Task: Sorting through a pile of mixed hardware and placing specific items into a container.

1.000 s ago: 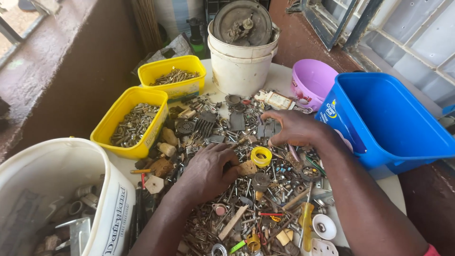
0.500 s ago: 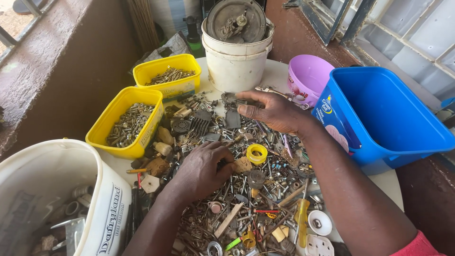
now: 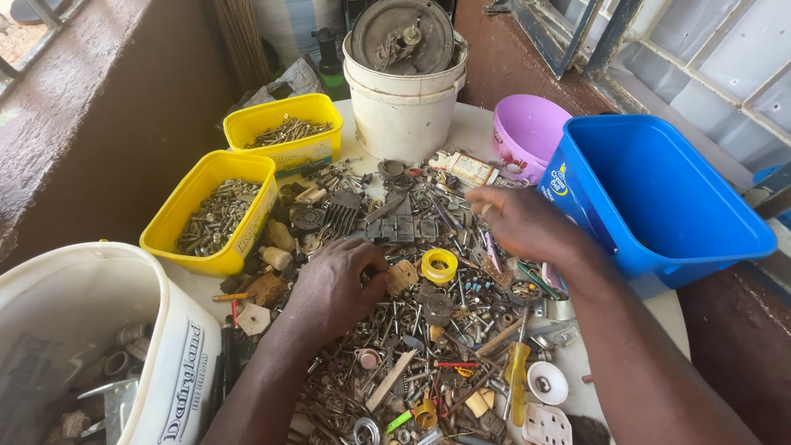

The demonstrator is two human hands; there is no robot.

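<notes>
The left hand [image 3: 334, 288] rests flat on a big pile of screws and metal bits [image 3: 412, 330] on the desk [image 3: 478, 132], fingers bent, holding nothing I can see. The right hand [image 3: 519, 222] hovers over the far pile, fingers loose. A yellow ring [image 3: 439, 265] lies between them.

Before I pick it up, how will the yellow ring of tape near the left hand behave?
The yellow tape ring looks small and hollow, so probably light. It lies flat on the scrap pile, so it should not roll unless tipped on edge. Its smooth round rim may slip from fingers.
</notes>
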